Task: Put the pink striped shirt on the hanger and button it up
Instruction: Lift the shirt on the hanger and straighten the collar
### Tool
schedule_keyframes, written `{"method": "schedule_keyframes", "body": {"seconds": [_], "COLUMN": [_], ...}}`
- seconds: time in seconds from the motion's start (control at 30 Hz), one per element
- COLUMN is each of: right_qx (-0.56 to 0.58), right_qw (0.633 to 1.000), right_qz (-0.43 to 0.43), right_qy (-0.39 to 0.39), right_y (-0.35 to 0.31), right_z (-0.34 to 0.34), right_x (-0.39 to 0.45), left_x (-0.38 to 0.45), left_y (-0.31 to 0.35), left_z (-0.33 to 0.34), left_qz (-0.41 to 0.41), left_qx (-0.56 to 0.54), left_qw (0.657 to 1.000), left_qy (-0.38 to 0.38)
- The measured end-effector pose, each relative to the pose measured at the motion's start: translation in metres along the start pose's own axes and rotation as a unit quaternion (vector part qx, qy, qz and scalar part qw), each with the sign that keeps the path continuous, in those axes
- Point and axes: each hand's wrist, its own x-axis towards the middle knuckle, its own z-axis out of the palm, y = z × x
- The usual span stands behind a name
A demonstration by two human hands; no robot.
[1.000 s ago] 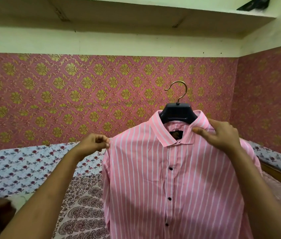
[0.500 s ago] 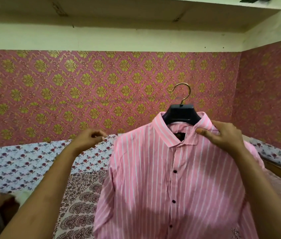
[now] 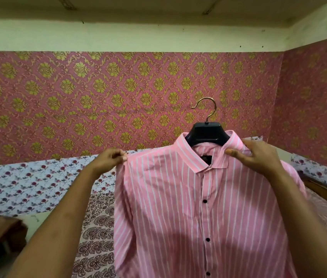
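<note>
1. While you hold the shirt (image 3: pixel 198 197) up in front of you, it already sits on the hanger (image 3: pixel 206 133): the dark hanger body shows inside the collar and the gold hook stands free above it, hooked on nothing.
2. As far as I can see, the front placket is closed. Four black buttons show in a line down the middle, and the two front halves meet with no gap between them.
3. At the collar I see no top button, and the collar points lie a little apart, so I cannot tell if this one is fastened. The lowest part of the shirt goes out of the picture, so the last buttons cannot be checked.
4. My judgement: the task is nearly finished, and only straightening and a check of the top and bottom buttons are left.
5. Your left hand (image 3: pixel 108 163) pinches the shoulder seam of the shirt with curled fingers.
6. Your right hand (image 3: pixel 257 157) grips the other shoulder just beside the collar, thumb on the front of the cloth.
7. Held in the air above the bed (image 3: pixel 28 181), the shirt is pink with thin white stripes. It hangs mostly flat, with soft folds on the sleeve under your left hand.
</note>
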Motion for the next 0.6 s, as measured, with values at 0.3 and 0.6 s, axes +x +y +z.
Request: {"method": "schedule_keyframes", "body": {"seconds": [0.3, 0.6], "right_qx": [0.005, 0.071], "right_qw": [1.000, 0.997], "right_qz": [-0.006, 0.011], "right_qy": [0.016, -0.013], "right_y": [-0.006, -0.033], "right_z": [0.010, 0.014], "right_x": [0.001, 0.021], "left_x": [0.004, 0.020], "left_y": [0.042, 0.077], "left_z": [0.007, 0.046], "left_qz": [0.046, 0.205], "left_qx": [0.089, 0.007], "left_qw": [0.995, 0.979], "left_qy": [0.028, 0.004]}}
